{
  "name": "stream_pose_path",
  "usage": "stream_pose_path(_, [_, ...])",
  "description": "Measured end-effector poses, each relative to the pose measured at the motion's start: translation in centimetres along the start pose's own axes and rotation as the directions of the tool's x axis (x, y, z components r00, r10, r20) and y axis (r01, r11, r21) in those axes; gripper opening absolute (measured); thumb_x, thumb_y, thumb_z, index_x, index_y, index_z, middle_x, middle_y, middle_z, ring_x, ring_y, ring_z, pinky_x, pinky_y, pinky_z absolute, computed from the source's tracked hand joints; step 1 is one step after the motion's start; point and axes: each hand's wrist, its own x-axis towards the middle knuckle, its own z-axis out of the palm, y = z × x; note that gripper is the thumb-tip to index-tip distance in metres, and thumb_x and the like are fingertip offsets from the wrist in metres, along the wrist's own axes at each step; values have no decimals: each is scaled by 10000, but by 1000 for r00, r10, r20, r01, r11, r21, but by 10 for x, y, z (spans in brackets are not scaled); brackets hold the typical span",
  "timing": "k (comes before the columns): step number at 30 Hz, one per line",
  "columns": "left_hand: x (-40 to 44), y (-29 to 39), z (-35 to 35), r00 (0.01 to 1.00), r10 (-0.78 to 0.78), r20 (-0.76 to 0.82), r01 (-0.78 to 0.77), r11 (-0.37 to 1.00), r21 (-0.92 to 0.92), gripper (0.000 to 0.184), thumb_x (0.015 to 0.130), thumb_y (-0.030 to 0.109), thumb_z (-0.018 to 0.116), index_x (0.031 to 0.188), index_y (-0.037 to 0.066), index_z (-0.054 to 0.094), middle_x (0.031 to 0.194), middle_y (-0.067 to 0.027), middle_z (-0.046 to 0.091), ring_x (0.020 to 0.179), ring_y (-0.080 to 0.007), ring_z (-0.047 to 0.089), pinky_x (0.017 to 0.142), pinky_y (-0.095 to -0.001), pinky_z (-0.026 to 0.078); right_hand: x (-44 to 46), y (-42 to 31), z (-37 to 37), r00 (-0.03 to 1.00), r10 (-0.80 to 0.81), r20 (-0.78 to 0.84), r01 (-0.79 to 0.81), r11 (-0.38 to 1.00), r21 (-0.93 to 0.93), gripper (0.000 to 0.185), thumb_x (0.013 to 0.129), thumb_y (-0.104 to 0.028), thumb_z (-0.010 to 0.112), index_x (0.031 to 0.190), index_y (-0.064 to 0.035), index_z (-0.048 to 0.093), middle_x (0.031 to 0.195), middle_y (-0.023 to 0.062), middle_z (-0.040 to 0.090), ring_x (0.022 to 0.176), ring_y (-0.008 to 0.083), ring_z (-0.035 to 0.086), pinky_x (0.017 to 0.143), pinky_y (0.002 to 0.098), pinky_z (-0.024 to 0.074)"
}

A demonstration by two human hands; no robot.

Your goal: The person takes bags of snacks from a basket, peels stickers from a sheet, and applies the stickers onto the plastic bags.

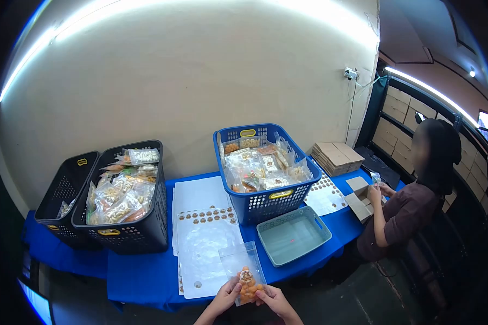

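Note:
A clear plastic snack bag (pixel 245 273) with orange round pieces and a round brown-and-white sticker is held upright between my two hands. My left hand (pixel 226 296) pinches its lower left edge, while my right hand (pixel 275 301) grips the lower right side. Behind the bag lie white sticker sheets (pixel 209 238), with rows of round brown stickers along the top and a single one near the bottom left. To the right of the sheets sits a grey-green plastic tray (pixel 294 236) with a tiny red speck inside.
A blue basket (pixel 268 205) full of packed snack bags stands behind the tray. Two black baskets (pixel 126 238) are at left, one heaped with bags. Flat cardboard (pixel 339 157) is stacked at the back right. A co-worker (pixel 404 211) handles a small packet over an open carton (pixel 359 201).

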Motion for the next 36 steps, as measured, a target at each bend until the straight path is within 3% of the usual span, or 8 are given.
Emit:
stream_pose_path(11, [34, 15, -95, 951, -47, -306, 33, 998, -48, 367, 921, 306, 359, 1148, 26, 430, 1093, -88, 518, 940, -144, 527, 792, -255, 404, 72, -59, -25, 932, 201, 301, -160, 975, -155, 247, 849, -210, 534, 929, 22, 557, 780, 78, 603, 676, 133, 583, 622, 243, 471])
stream_pose_path(14, [37, 31, -133, 950, -21, -312, 30, 999, 23, 321, 912, 265, 394, 1116, 25, 455, 1039, -92, 562, 911, -159, 553, 780, -255, 405, 116, -78, -19, 981, -178, 81, 177, 984, 20, 365, 854, -321, 498, 1001, 13, 523, 862, 112, 590, 692, 170, 580, 601, 288, 476])
stream_pose_path(17, [45, 38, -170, 946, 32, -321, -9, 997, 74, 284, 884, 175, 464, 1090, -20, 464, 1004, -111, 579, 901, -158, 555, 789, -262, 419, 178, -100, -2, 903, -408, -131, 428, 838, 338, 519, 856, -292, 493, 1247, -13, 294, 1094, 156, 516, 787, 202, 577, 693, 287, 442])
stream_pose_path(21, [53, 36, -214, 944, 36, -327, -12, 997, 73, 281, 872, 148, 484, 1085, -33, 460, 996, -126, 577, 905, -161, 554, 798, -262, 427, 240, -76, 13, 862, -425, -276, 475, 868, 146, 642, 854, -233, 503, 1330, -17, 130, 1165, 188, 479, 838, 197, 575, 712, 273, 425])
stream_pose_path(28, [9, 138, -274, 998, -28, -51, 28, 1000, -9, 293, 867, 73, 452, 1139, -29, 425, 1096, -146, 525, 1037, -228, 506, 894, -323, 388, 280, -3, 51, 940, -69, -333, 143, 969, 202, 259, 843, -151, 501, 1056, -10, 455, 879, 124, 582, 712, 175, 567, 644, 267, 439])
stream_pose_path(31, [-9, 185, -302, 972, 184, -147, -183, 983, 18, 269, 845, 140, 504, 1039, -45, 487, 957, -164, 582, 917, -237, 561, 836, -355, 423, 285, 10, 67, 917, 26, -398, 80, 965, 248, 87, 826, -121, 499, 804, -38, 513, 759, 88, 576, 661, 150, 542, 632, 266, 440])
stream_pose_path(33, [-4, 199, -328, 915, 331, -229, -269, 926, 265, 224, 834, 110, 506, 1011, -26, 518, 919, -113, 605, 873, -171, 565, 808, -301, 425, 289, 19, 70, 906, 21, -422, 96, 962, 255, 107, 814, -108, 486, 721, -55, 495, 723, 81, 566, 623, 146, 523, 634, 272, 432])
stream_pose_path(36, [29, 239, -351, 905, 314, -286, -91, 800, 593, 179, 822, 116, 526, 954, 2, 563, 876, -88, 622, 818, -148, 580, 766, -277, 441, 295, 18, 76, 920, -70, -386, 143, 976, 163, 140, 792, -95, 465, 656, -63, 460, 731, 88, 560, 618, 142, 519, 640, 277, 430])
